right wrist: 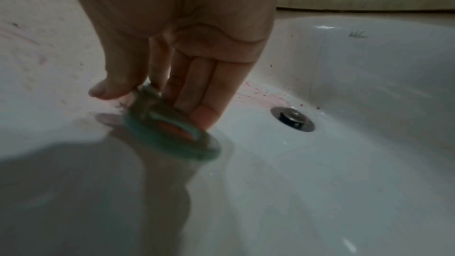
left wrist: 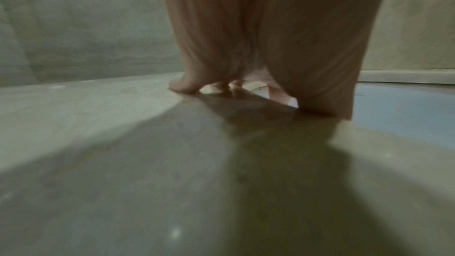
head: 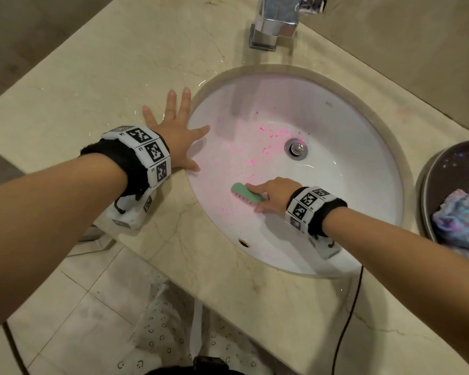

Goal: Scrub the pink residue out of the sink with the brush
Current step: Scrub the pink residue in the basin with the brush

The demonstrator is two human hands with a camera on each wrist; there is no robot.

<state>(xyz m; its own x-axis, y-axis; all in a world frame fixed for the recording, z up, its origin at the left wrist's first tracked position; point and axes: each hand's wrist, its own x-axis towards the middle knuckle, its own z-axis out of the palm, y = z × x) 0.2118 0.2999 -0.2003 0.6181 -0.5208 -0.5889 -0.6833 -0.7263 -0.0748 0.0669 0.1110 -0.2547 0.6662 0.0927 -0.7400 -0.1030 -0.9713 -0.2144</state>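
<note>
A white oval sink [head: 358, 147] is set into a beige marble counter. Pink residue [head: 257, 150] speckles its basin left of the metal drain [head: 296, 148], with a paler pink film on the left wall. My right hand [head: 271, 194] holds a mint-green brush [head: 245, 194] against the near-left wall of the basin, bristles down. In the right wrist view the right hand [right wrist: 157, 92] pinches the blurred brush [right wrist: 172, 127] between thumb and fingers, with the drain [right wrist: 293, 119] to the right. My left hand [head: 173, 131] lies flat with spread fingers on the counter at the sink's left rim.
A chrome faucet [head: 276, 23] stands behind the sink. At the right edge a dark round tray [head: 441, 169] holds a blue-purple cloth [head: 460, 220]. A black cable [head: 349, 315] hangs over the counter's front edge. In the left wrist view the marble counter [left wrist: 123, 163] fills the picture.
</note>
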